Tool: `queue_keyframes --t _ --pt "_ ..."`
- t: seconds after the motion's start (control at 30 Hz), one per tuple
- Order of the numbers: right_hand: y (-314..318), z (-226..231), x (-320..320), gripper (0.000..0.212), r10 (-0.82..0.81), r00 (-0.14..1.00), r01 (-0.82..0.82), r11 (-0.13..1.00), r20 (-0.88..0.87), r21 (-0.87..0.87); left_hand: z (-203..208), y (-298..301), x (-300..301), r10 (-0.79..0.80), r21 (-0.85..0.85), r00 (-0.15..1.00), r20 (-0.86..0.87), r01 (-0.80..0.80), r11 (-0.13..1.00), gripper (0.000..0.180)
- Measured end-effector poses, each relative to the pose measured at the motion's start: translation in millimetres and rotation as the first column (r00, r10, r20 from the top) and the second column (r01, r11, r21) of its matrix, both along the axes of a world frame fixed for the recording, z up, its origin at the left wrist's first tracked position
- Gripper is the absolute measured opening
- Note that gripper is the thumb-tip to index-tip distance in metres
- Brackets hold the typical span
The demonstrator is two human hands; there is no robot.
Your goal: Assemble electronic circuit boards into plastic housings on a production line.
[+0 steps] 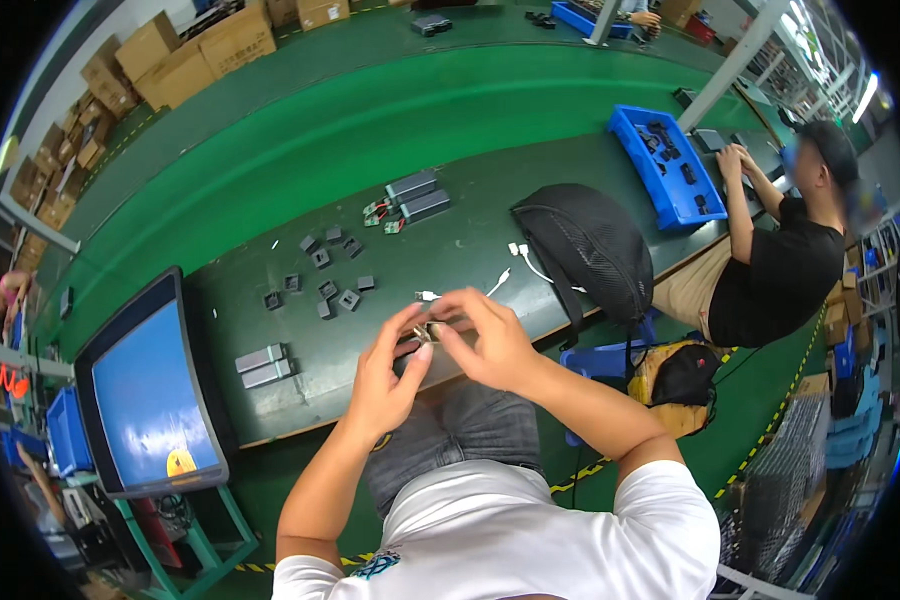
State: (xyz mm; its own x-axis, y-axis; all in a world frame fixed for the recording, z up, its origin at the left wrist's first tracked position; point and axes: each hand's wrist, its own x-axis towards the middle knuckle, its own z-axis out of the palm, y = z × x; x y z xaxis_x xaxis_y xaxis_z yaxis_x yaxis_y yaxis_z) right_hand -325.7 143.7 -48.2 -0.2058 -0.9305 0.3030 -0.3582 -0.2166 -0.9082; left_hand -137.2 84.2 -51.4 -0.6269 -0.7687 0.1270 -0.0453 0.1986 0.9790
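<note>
Close to the table's near edge, my left hand [382, 380] and my right hand [492, 343] meet, fingers bent inward. Between their fingertips is a small dark part with a shiny metallic bit [423, 332]; the fingers cover most of it, so its kind is unclear. Beyond my hands lie several small black square caps [349, 299], scattered on the dark green table [270, 385]. Farther back are two grey rectangular cases [420, 196] with small green boards and wires at their left ends. Two more grey cases [263, 366] rest side by side to the left.
A monitor [155, 385] stands at the left. On the right are white cables [533, 264], a black bag [590, 245] and a blue tray [682, 205] of black parts. A seated co-worker [780, 240] handles something beyond it. Cardboard boxes [205, 60] line the far left.
</note>
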Motion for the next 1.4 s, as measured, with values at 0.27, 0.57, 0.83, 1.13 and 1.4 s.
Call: queue_keyframes --t 0.27,0.57,0.83,1.13,1.4 --pt "-36 49 -30 0.02 0.48 0.714 -0.28 0.863 -0.509 0.421 -28 4 -6 0.127 -0.219 0.97 0.207 -0.08 0.972 0.041" --pt "-71 69 -24 0.02 0.746 0.622 -0.283 0.497 -0.238 0.821 -34 9 -11 0.201 -0.294 0.958 0.204 -0.136 0.946 0.038" --pt "-80 64 -7 0.024 0.795 0.409 -0.247 0.57 -0.449 0.784 -36 8 -7 0.232 -0.343 0.946 0.225 -0.145 0.928 0.029" --pt "-47 56 -35 0.031 0.392 0.874 -0.253 0.872 -0.287 0.419 -29 4 -7 0.223 -0.168 0.958 0.181 -0.193 0.967 0.029" --pt "-6 6 15 0.039 0.157 0.953 -0.176 0.983 -0.258 -0.052 -35 11 15 0.138 0.042 0.99 0.032 -0.139 0.989 0.029"
